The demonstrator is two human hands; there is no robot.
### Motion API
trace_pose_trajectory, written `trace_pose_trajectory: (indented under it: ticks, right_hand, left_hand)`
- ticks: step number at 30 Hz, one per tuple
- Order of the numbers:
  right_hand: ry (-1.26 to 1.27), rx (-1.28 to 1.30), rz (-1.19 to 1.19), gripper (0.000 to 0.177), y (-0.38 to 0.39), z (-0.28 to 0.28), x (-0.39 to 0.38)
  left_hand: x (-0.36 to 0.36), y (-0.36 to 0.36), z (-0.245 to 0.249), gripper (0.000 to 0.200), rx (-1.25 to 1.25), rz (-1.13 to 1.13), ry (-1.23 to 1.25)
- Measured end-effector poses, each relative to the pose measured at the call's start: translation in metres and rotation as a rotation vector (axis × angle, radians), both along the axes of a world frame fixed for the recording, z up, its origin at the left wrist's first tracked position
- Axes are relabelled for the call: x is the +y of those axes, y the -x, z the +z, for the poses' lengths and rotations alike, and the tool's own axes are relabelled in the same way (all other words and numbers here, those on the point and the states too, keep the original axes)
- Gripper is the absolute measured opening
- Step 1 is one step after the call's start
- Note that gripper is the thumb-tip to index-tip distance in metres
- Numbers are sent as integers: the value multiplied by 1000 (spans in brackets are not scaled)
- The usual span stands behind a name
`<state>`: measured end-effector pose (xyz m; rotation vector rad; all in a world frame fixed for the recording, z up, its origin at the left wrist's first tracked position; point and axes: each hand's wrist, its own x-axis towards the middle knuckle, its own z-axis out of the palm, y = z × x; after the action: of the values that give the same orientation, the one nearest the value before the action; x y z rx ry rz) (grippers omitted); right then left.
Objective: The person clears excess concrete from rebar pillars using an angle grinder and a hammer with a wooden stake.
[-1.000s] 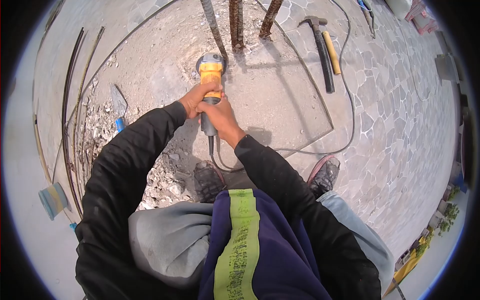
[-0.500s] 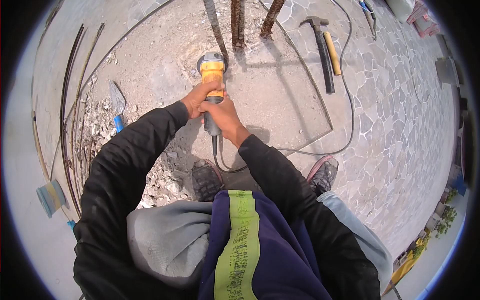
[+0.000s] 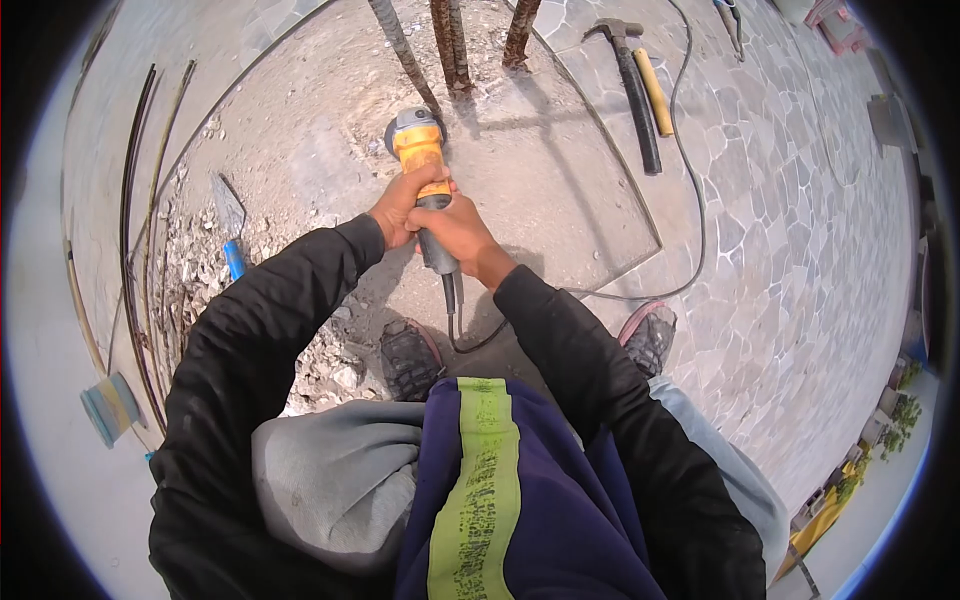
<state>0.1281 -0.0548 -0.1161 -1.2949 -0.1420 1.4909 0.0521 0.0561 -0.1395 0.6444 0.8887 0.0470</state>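
Note:
A yellow and grey angle grinder is gripped in both my hands. My left hand wraps around its yellow body near the middle, while my right hand closes on the dark rear grip. The grinder's head and disc are close to the base of a leaning rusty rebar; whether they touch I cannot make out. From the tool's back end a black cord loops past my feet. Two more upright rebars stand just beyond.
A hammer lies on the stone paving beside a wooden handle. Left of me are a blue-handled trowel, rubble and several long bars. A roll of tape-like material sits farther left.
The grinder has tilted, its head now leaning more to the left and its rear end shifted right. My hands keep their hold. The whole view has shifted slightly.

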Motion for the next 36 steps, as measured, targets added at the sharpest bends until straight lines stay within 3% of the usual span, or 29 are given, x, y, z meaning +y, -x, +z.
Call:
trace_pose_trajectory:
  ticks: [4, 6, 16, 18, 19, 21, 22, 30, 36]
  right_hand:
    - [-11, -5, 37, 33, -8, -2, -3]
    - [27, 26, 28, 46, -10, -1, -6]
    - [38, -26, 67, 52, -13, -9, -9]
    - [-3, -80, 46, 31, -11, -6, -8]
    - [-3, -80, 45, 31, -12, -7, -7]
    - [33, -33, 62, 53, -13, -6, -5]
    - [33, -33, 62, 53, -12, -6, -5]
    - [-97, -38, -31, 26, 3, -5, 2]
    - [-68, -21, -39, 24, 4, 2, 12]
  left_hand:
    - [-4, -4, -4, 30, 6, 24, 15]
    - [-7, -6, -4, 30, -6, 29, 19]
    - [-13, -9, -2, 31, 0, 81, 69]
    - [-11, -8, 0, 31, 0, 94, 82]
    - [-10, -7, 1, 31, 0, 94, 82]
    - [-7, -6, 3, 30, -27, 57, 69]
    - [-7, -6, 2, 30, -27, 57, 69]
    - [4, -1, 8, 31, 7, -14, -3]
    - [16, -1, 10, 30, 40, -4, 3]
